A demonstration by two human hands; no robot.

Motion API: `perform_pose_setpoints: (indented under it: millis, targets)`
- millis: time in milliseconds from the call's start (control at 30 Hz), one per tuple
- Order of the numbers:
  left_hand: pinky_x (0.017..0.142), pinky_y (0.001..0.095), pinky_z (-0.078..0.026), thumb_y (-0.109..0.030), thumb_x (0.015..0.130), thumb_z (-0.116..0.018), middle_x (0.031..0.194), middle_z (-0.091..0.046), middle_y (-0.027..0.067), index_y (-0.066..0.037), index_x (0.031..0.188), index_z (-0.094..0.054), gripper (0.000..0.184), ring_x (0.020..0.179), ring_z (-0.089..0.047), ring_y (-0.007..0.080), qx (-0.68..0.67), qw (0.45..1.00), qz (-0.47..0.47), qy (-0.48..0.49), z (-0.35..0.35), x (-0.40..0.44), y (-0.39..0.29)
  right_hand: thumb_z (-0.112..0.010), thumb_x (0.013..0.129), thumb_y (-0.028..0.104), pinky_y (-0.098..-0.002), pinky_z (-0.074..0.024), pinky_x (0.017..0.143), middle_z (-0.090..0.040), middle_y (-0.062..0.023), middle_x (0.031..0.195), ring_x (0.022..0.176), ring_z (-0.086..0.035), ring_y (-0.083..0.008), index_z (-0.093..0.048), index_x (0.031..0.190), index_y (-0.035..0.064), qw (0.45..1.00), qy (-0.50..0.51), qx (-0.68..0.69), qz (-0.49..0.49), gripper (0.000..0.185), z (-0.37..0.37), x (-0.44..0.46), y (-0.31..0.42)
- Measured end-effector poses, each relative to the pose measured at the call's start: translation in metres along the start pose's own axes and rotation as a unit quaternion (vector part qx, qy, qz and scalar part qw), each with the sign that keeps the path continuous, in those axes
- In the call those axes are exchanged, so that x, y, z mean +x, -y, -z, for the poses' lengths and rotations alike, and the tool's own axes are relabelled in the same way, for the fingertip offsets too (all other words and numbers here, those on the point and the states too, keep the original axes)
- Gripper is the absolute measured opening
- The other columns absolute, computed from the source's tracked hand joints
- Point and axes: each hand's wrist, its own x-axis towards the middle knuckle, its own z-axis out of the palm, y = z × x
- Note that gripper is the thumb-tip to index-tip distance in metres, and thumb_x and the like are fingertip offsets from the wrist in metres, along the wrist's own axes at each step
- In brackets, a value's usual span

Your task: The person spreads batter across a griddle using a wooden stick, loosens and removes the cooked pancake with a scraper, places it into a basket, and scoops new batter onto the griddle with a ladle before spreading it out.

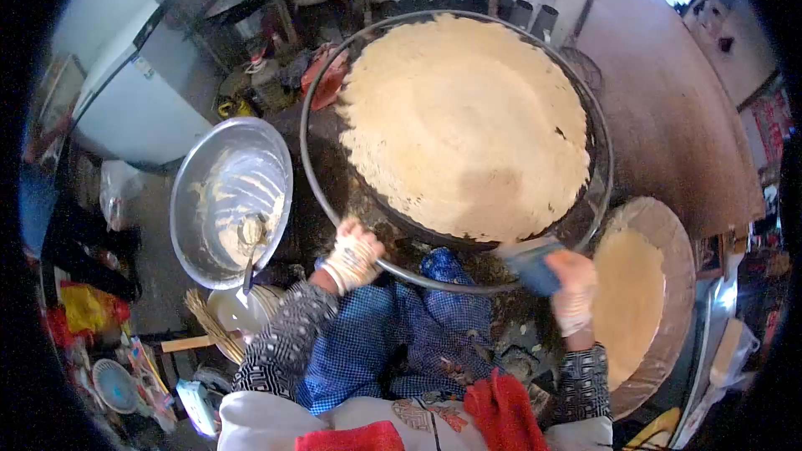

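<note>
A dark round griddle [409, 221] is carrying 1 broad, pale layer of batter [464, 117], with 1 small dark spot [559, 130] showing near the griddle's right edge.

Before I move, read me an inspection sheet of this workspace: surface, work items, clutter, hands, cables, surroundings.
Surface: round griddle, mostly covered by a pale batter layer; small dark gap near the layer's right edge.
Work items: metal bowl at left, smeared inside, with a ladle in it; large basin at right, holding pale mixture.
Clutter: red plastic bag beside the metal ring around the griddle; mixed items at lower left.
Hands: left hand closed on the ring; right hand holding a blurred blue tool.
Cables: nothing seen.
Surroundings: white cabinet at left, brown board at right.
</note>
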Motion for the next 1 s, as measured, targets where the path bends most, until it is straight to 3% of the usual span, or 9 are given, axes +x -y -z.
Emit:
perform_pose_setpoints:
  millis: [33,133,233,333,500,567,700,900,1000]
  targets:
    - [0.101,0.0559,-0.031,-0.037,0.064,-0.073,0.078,-0.053,0.0043,-0.018,0.072,-0.058,0.025,0.090,-0.054,0.0287,0.010,1.000,0.002,0.016,0.005,0.002,-0.025,-0.059,0.072,0.009,-0.0450,-0.0470,0.089,-0.065,-0.0076,0.103,0.097,-0.062,-0.0285,-0.066,0.101,0.0114,0.990,-0.081,-0.051,0.102,0.030,-0.011,0.003,0.017]
    - [0.100,0.0542,-0.033,-0.031,0.064,-0.074,0.084,-0.057,0.0063,-0.016,0.084,-0.062,0.028,0.097,-0.056,0.0311,-0.044,0.997,0.003,-0.056,-0.009,0.002,-0.075,-0.059,0.073,0.012,-0.0433,-0.0471,0.086,-0.064,-0.0079,0.101,0.096,-0.062,-0.0273,-0.064,0.104,0.0105,0.985,-0.094,-0.041,0.140,0.031,-0.039,0.011,0.022]
    - [0.103,0.0550,-0.030,-0.036,0.067,-0.077,0.093,-0.060,0.0090,-0.012,0.092,-0.064,0.038,0.107,-0.054,0.0335,-0.073,0.997,0.031,-0.018,-0.010,0.006,-0.104,-0.059,0.074,0.013,-0.0428,-0.0468,0.085,-0.064,-0.0085,0.099,0.095,-0.062,-0.0271,-0.063,0.105,0.0082,0.984,-0.078,-0.068,0.144,0.031,-0.047,0.021,0.021]
    - [0.106,0.0560,-0.027,-0.042,0.066,-0.078,0.108,-0.058,0.0133,-0.010,0.110,-0.062,0.057,0.113,-0.049,0.0359,-0.144,0.987,-0.008,-0.077,-0.022,-0.001,-0.105,-0.059,0.075,0.013,-0.0422,-0.0465,0.085,-0.065,-0.0084,0.098,0.096,-0.062,-0.0265,-0.063,0.104,0.0084,0.984,-0.081,-0.097,0.125,0.029,-0.050,0.026,0.014]
    - [0.112,0.0571,-0.017,-0.051,0.052,-0.086,0.145,-0.034,0.0206,-0.011,0.146,-0.035,0.114,0.135,-0.027,0.0422,-0.058,0.972,0.119,-0.194,0.074,0.047,-0.082,-0.063,0.072,0.007,-0.0418,-0.0464,0.083,-0.066,-0.0071,0.102,0.095,-0.062,-0.0262,-0.063,0.105,0.0110,0.981,-0.159,-0.097,0.054,0.034,-0.047,0.044,0.009]
    - [0.113,0.0598,-0.012,-0.054,0.048,-0.087,0.147,-0.032,0.0203,-0.012,0.149,-0.029,0.123,0.138,-0.024,0.0430,-0.013,0.987,0.101,-0.121,0.088,0.074,-0.069,-0.065,0.069,0.004,-0.0421,-0.0464,0.084,-0.066,-0.0078,0.102,0.095,-0.062,-0.0275,-0.063,0.107,0.0108,0.985,-0.159,-0.064,0.024,0.038,-0.046,0.044,0.014]
    - [0.113,0.0627,-0.011,-0.055,0.062,-0.080,0.146,-0.038,0.0132,-0.016,0.144,-0.038,0.100,0.138,-0.029,0.0368,0.029,0.999,0.013,-0.037,0.078,0.092,-0.056,-0.065,0.065,0.001,-0.0428,-0.0471,0.083,-0.066,-0.0091,0.103,0.094,-0.062,-0.0301,-0.063,0.107,0.0097,0.984,-0.167,-0.007,0.063,0.042,-0.029,0.029,0.016]
    - [0.113,0.0613,-0.014,-0.047,0.078,-0.069,0.135,-0.050,0.0064,-0.016,0.127,-0.054,0.060,0.130,-0.041,0.0287,0.008,0.993,-0.021,-0.118,0.055,0.082,-0.041,-0.062,0.072,0.009,-0.0445,-0.0490,0.083,-0.065,-0.0087,0.097,0.092,-0.063,-0.0274,-0.064,0.101,0.0077,0.984,-0.093,-0.036,0.147,0.029,-0.025,-0.009,0.032]
    - [0.113,0.0616,-0.013,-0.059,0.073,-0.068,0.140,-0.046,0.0108,-0.015,0.135,-0.049,0.078,0.134,-0.037,0.0328,-0.035,0.998,-0.011,-0.053,0.065,0.079,-0.033,-0.063,0.072,0.010,-0.0429,-0.0485,0.082,-0.065,-0.0083,0.094,0.090,-0.064,-0.0265,-0.063,0.100,0.0068,0.981,-0.121,-0.052,0.141,0.029,-0.051,-0.001,0.039]
